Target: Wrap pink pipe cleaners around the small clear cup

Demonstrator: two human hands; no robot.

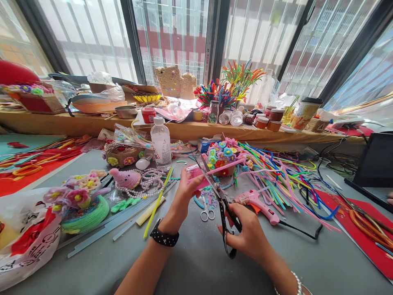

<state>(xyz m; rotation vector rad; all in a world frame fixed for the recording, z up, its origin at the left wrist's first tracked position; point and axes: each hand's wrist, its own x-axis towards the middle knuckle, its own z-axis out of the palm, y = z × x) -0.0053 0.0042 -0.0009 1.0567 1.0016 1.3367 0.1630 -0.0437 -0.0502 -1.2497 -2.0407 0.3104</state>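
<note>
My left hand (180,196), with a black dotted band at the wrist, is closed on a pink pipe cleaner (231,165) pointing to the right. A flat pink piece (196,174) shows by its fingers; whether it is also gripped, I cannot tell. My right hand (248,229) has its fingers through the black handles of large scissors (221,198). Their blades are slightly apart and cross the pipe cleaner's line beside my left fingers. Small white-handled scissors (207,213) lie below on the table, near blue and pink clippings (211,197). Behind the blades stands a pot of colourful fuzzy flowers (225,153).
A pink glue gun (259,205) lies right of my hands, its black cord trailing. Loose pipe cleaners (276,180) spread behind it. Leftward are a clear bottle (161,143), a pink crocheted figure (124,179), glue sticks (101,233) and a green flower basket (89,215). A laptop-like black object (374,164) stands right.
</note>
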